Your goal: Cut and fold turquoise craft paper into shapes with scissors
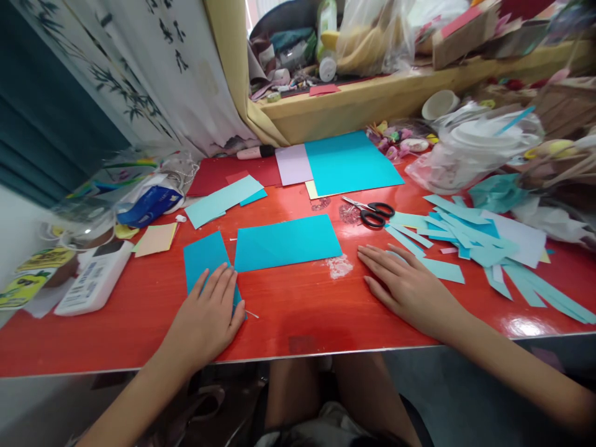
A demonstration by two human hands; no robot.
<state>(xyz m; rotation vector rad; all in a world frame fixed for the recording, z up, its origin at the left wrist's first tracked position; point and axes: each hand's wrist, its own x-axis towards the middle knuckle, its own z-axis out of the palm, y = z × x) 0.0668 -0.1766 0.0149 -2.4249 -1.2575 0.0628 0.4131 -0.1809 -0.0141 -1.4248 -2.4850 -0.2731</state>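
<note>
My left hand [209,310] lies flat with fingers stretched out on a small teal paper piece [205,257] near the front of the red table [298,316]. My right hand [403,282] rests flat on the table, fingers apart, its fingertips beside a strip of light blue paper [442,270]. Between the hands lies a larger teal sheet [286,242]. Black-handled scissors [370,211] lie just beyond my right hand.
A heap of cut blue strips [465,233] covers the right side. A big teal sheet [349,162] and a lilac sheet [293,164] lie at the back. A white remote [95,276], plastic bags and clutter crowd the left and the yellow ledge [372,99].
</note>
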